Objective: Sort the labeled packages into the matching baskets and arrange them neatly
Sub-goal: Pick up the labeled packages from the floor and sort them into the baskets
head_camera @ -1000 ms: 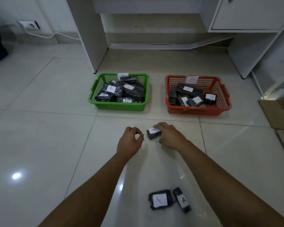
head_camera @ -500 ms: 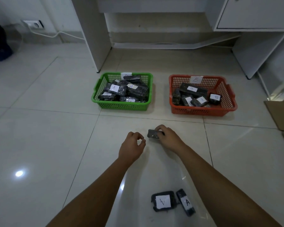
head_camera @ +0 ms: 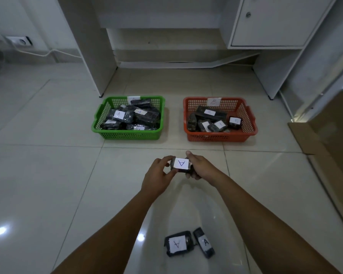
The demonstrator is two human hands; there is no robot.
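Observation:
Both hands hold one small black package [head_camera: 181, 164] above the floor, its white label showing an upside-down A. My left hand [head_camera: 160, 177] pinches its left end and my right hand [head_camera: 198, 167] grips its right end. Ahead on the left stands a green basket [head_camera: 99, 123] tagged A, filled with several black packages. On the right an orange basket [head_camera: 249, 125] tagged B holds several more. Two black packages labelled A lie on the floor close to me, a wide one [head_camera: 178, 243] and a narrow one [head_camera: 204, 242] beside it.
A white desk leg [head_camera: 95, 56] and a white cabinet [head_camera: 269, 22] stand behind the baskets. Flat cardboard [head_camera: 329, 143] lies at the right. A wall socket [head_camera: 18, 40] with a white cable sits far left. The floor is glossy pale tile.
My right hand lifted the package off the floor and turned its label up. My left hand closed in and took its left end. The camera moved slightly closer.

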